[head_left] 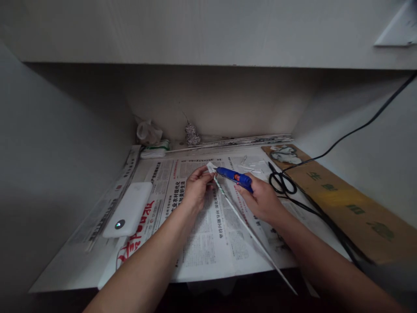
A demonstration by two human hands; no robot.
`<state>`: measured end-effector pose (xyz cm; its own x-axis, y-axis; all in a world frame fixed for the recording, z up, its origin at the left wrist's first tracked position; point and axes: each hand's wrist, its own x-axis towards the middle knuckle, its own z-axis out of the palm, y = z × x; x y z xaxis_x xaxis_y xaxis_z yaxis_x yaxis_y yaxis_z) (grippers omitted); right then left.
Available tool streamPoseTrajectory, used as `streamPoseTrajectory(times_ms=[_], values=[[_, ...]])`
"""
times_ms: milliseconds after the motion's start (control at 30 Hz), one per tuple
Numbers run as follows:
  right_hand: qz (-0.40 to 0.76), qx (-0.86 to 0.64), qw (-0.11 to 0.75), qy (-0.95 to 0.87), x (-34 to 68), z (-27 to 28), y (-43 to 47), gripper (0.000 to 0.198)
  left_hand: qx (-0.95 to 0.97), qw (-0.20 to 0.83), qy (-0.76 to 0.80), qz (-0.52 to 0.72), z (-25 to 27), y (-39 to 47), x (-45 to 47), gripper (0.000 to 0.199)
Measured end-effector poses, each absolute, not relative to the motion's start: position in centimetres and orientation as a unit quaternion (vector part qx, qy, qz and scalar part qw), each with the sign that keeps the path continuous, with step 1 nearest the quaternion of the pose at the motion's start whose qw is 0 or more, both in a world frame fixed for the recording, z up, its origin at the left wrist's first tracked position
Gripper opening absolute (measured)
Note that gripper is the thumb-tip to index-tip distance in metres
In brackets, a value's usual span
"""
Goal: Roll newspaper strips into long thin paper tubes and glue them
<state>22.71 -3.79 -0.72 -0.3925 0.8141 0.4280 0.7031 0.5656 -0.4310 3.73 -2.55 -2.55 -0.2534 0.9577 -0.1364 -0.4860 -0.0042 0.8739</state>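
Over the newspaper-covered table, my right hand (260,198) is closed around the handle of a blue glue gun (235,176), whose nozzle points left. My left hand (197,184) pinches the upper end of a thin rolled paper stick (247,228). At that end a small white paper flap (211,166) shows, and the glue gun's tip is at or very near it; I cannot tell if they touch. The stick slants down to the right, past the table's front edge, between my forearms.
Black scissors (282,182) lie right of my right hand, beside a cardboard strip (339,198) and a black cable (355,130). A white power bank (128,209) is at left. Along the back are paper sticks (247,141), a twine-like bundle (192,134) and a plastic bag (148,132).
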Motion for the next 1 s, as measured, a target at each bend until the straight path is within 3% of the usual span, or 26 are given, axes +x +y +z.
streamPoseTrajectory(times_ms=[1000], values=[[0.062, -0.472, 0.291, -0.83, 22.76, -0.01, -4.28, 0.018, 0.27, 0.574, 0.404, 0.659, -2.76, -2.44, 3.52, 0.038]])
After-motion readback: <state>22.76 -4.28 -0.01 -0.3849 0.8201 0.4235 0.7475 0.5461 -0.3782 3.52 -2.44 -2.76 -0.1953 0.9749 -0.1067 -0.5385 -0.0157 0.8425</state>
